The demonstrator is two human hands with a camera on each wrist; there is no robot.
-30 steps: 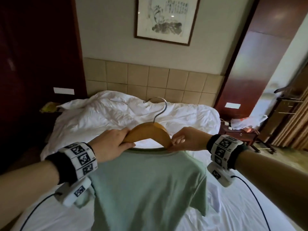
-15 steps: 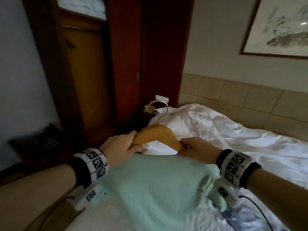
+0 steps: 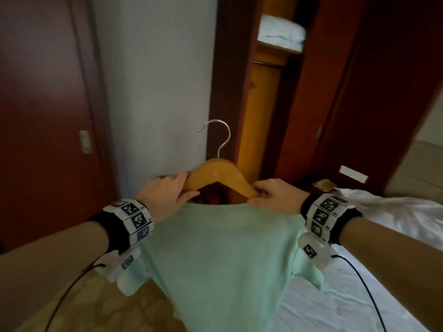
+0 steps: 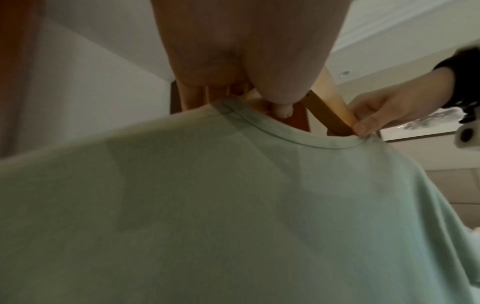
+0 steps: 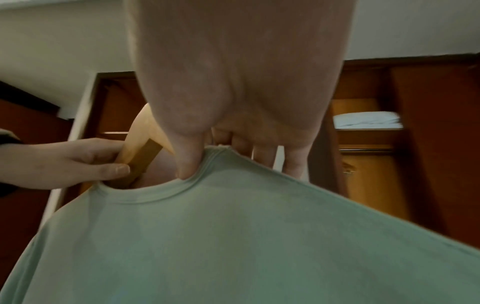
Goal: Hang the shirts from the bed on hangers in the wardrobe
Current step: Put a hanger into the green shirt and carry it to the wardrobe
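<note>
A pale green T-shirt hangs on a wooden hanger with a metal hook, held up in front of me. My left hand grips the hanger's left arm at the collar. My right hand grips its right arm, thumb on the collar edge. The left wrist view shows the shirt and hanger arm; the right wrist view shows the shirt, the hanger and my thumb in the neckline. The open wardrobe, with a rail, stands straight ahead.
A folded white blanket lies on the wardrobe's top shelf. A dark wooden door is on the left, a white wall section beside the wardrobe. The bed with white sheets lies at the lower right.
The view has swung left from the bed and headboard to the wardrobe. Both hands have kept their grip and carried the hanger with the shirt along.
</note>
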